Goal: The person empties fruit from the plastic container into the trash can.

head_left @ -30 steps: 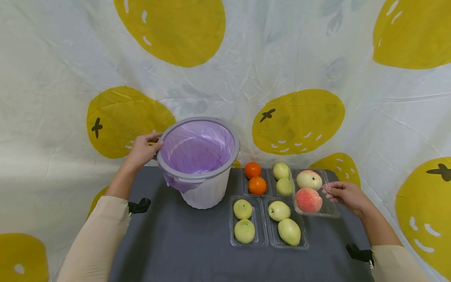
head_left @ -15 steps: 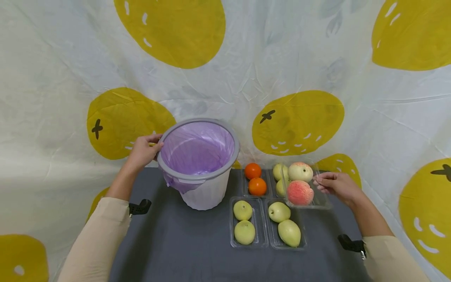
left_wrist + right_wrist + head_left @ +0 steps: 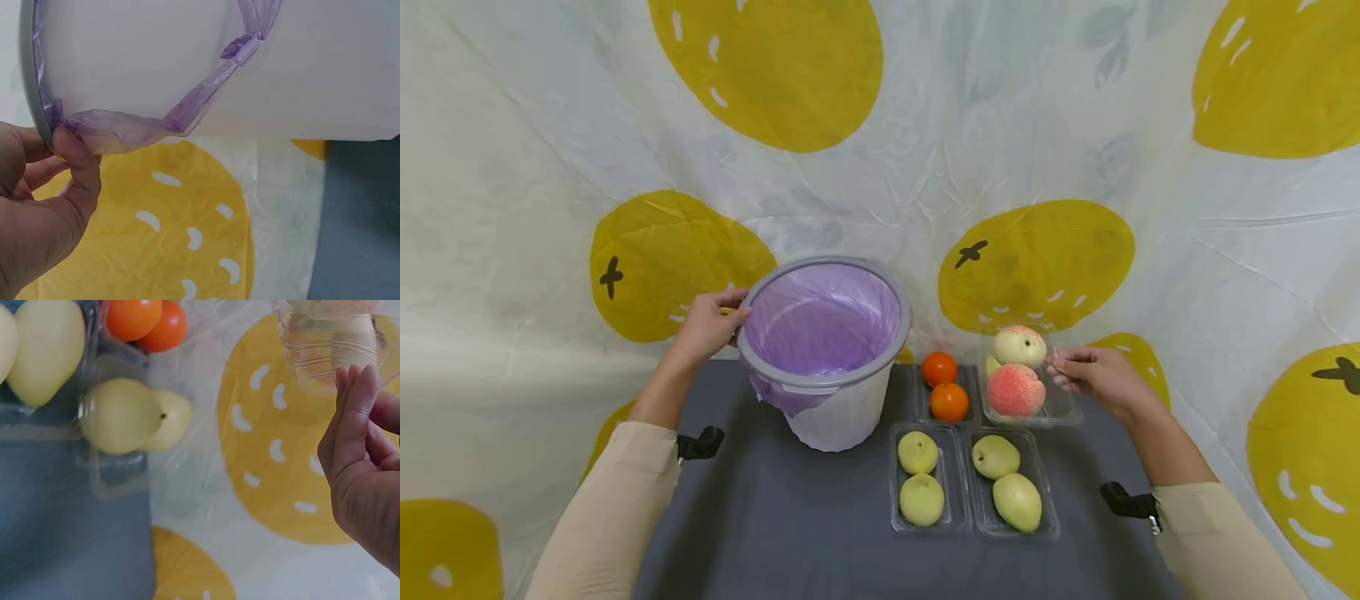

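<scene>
My left hand (image 3: 707, 323) grips the grey rim (image 3: 831, 381) of a white trash bin (image 3: 842, 417), thumb over the edge. A purple bag (image 3: 820, 333) lines the bin and folds out over its rim. With my right hand (image 3: 1093, 375) I pinch the right edge of a clear plastic tray (image 3: 1060, 408). In it lie a pale peach (image 3: 1019, 347) and a pink-red peach (image 3: 1017, 390). The right wrist view shows this tray raised, apart from the one with yellow-green fruit (image 3: 122, 415) below, which it mostly hides in the head view.
Left of the held tray, a tray with two oranges (image 3: 949, 402) stands on the dark grey table (image 3: 820, 533). In front are two more clear trays, one with round yellow-green fruits (image 3: 921, 500), one with pears (image 3: 1017, 502). A lemon-patterned cloth (image 3: 917, 183) hangs behind.
My right hand has carried the tray of peaches left and slightly back, over the back right tray. The left hand has kept its hold on the bin's rim.
</scene>
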A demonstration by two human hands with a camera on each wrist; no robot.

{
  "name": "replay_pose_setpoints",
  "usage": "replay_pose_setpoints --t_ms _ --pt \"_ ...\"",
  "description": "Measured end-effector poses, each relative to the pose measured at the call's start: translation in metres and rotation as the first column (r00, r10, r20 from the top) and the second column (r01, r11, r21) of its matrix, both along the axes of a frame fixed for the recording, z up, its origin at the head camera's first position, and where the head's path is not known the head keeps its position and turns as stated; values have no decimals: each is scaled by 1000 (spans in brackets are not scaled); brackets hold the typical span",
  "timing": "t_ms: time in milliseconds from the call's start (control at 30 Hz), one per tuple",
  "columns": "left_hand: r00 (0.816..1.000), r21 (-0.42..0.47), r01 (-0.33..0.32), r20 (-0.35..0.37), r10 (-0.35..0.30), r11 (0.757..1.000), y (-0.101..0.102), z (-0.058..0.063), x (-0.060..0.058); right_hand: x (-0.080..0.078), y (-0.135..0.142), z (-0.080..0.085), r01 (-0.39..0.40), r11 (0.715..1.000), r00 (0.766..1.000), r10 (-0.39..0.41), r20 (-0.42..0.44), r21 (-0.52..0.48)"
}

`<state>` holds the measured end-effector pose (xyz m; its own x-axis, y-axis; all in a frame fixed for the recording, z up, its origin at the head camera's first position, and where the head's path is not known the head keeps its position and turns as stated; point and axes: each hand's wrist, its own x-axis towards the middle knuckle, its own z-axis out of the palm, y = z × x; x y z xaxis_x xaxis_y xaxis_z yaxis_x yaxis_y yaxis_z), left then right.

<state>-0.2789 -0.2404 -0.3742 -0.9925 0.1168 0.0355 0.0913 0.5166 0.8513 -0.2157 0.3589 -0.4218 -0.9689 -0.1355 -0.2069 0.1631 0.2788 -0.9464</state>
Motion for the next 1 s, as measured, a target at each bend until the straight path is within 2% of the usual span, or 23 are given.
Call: replay_pose_setpoints --t_ms 300,733,1000 --pt "1000 37 7 8 -8 999 5 3 -4 -16 -20 22 -21 1000 1000 22 -7 6" --pt "1000 29 -10 20 9 1000 6 5 -7 -35 -42 51 -13 994 999 16 30 -110" --pt "1000 29 -2 29 1 1000 9 8 -5 -44 -51 66 -16 993 998 22 55 -119"
